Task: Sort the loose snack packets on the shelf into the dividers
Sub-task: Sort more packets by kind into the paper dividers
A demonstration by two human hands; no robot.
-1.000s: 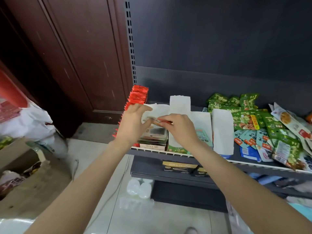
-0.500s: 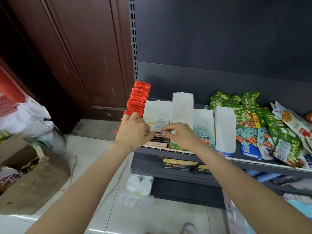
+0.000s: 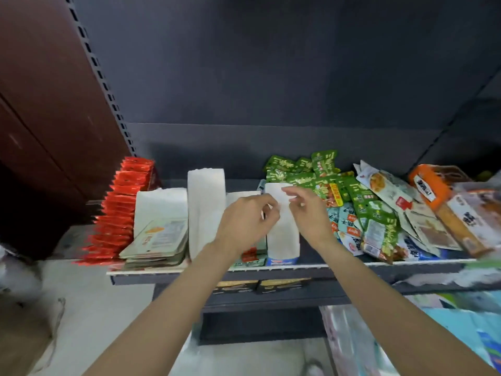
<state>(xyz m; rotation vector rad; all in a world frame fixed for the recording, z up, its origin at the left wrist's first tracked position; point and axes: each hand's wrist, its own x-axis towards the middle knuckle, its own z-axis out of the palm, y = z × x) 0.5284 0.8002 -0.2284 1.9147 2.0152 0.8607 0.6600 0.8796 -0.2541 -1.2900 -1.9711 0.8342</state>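
- The white dividers (image 3: pixel 282 218) stand upright on the shelf (image 3: pixel 325 267), their long faces running from the front edge back toward the dark rear wall (image 3: pixel 271 77).
- Four dividers show; the second from the left (image 3: pixel 206 210) stands tallest.
- Red packets (image 3: pixel 122 202) stand on edge in a row at the far left, running front to back.
- A stack of flat beige packets (image 3: pixel 160 240) lies between the first two dividers, long axis front to back.
- Loose green packets (image 3: pixel 320 175) and mixed snack packets (image 3: pixel 385 213) lie in a jumbled heap on the right part of the shelf, pointing every way.
- The left hand (image 3: pixel 244 223) is raised in front of the rightmost divider, fingers curled, grip narrow; whether it pinches the divider's edge I cannot tell.
- The right hand (image 3: pixel 306 210) is just beside it, fingers bent near the divider's top right edge; I cannot tell whether it holds anything.
- Both forearms reach up from below, hands near each other.
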